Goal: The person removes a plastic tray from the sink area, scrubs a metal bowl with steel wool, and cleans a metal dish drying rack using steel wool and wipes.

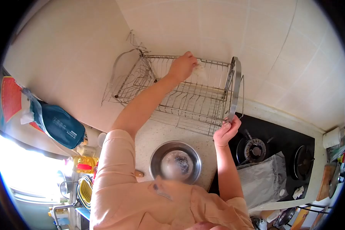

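A two-tier metal wire dish rack (191, 100) stands tilted-looking against the tiled wall at the back of the counter. At its upper back rail, my left hand (184, 67) is closed on a thin whitish cloth (200, 72), which hangs partly over the wires. My right hand (227, 131) grips the lower front end of the flat metal side band (237, 82) on the rack's right side. Nearer to my body, a round steel basin (175, 163) holds cloudy liquid and a grey scouring pad (181, 164).
To the right is a black gas stove (270, 134) with two burners, a clear plastic bag (262, 180) lying over its near part. On the left are a dark teal bag (61, 125), a yellow oil bottle (84, 165) and a yellow colander (85, 191) by a bright window.
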`<state>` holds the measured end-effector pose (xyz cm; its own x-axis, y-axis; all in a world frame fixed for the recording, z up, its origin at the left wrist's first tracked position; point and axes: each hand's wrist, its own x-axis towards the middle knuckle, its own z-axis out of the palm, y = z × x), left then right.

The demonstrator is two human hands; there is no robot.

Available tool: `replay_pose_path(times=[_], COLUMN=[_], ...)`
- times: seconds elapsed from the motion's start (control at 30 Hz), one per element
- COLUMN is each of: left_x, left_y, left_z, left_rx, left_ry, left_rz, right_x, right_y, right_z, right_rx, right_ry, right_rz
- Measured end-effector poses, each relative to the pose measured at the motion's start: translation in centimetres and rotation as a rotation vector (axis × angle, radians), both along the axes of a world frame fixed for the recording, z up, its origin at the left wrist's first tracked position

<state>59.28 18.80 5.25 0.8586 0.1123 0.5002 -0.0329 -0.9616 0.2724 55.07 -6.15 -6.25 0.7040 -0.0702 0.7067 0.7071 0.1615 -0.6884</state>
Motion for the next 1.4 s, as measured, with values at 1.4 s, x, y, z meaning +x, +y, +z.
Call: replay_pose_path(times=[1.4], left_x=[-0.1], left_y=[-0.7], left_z=[-1.4], left_rx=[0.032], left_ry=[0.185], left_rz=[-0.28], right_x=[0.6], right_y=[0.1], right_z=[-1.5], right_rx=[-0.016], right_ry=[-0.009], right_rz=[-0.035])
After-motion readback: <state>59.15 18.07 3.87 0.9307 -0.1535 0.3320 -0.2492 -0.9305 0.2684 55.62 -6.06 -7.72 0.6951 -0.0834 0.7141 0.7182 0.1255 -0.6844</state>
